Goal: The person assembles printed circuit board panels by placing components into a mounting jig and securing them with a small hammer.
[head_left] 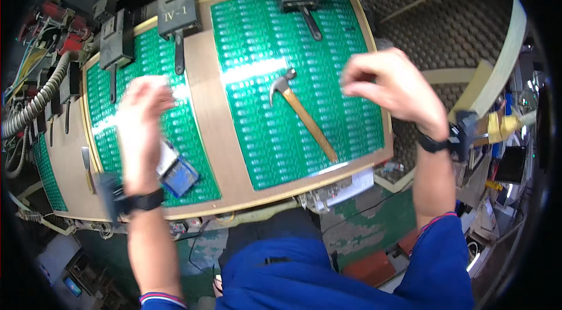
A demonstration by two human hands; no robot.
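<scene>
A claw hammer (307, 123) with a wooden handle lies on the right-hand green circuit board panel (263, 152). To its right, my right hand (392, 85) hovers over the panel's edge, fingers loosely curled with a gap to the thumb and nothing visible between them. My left hand (140, 128) is raised over the left green circuit board panel (187, 128). Motion smears its fingers, so I cannot make out whether they hold anything. Just below that hand, a small blue block-like object (180, 178) with a white part rests on the panel, partly hidden by the hand.
Dark clamp-like blocks with handles (178, 9) line the far side of the wood-edged table (213, 93). A putty knife (88, 169) lies at the left. Ribbed hoses (50, 96) run along the far left. A dark textured mat (445, 11) spreads beyond the table's right end.
</scene>
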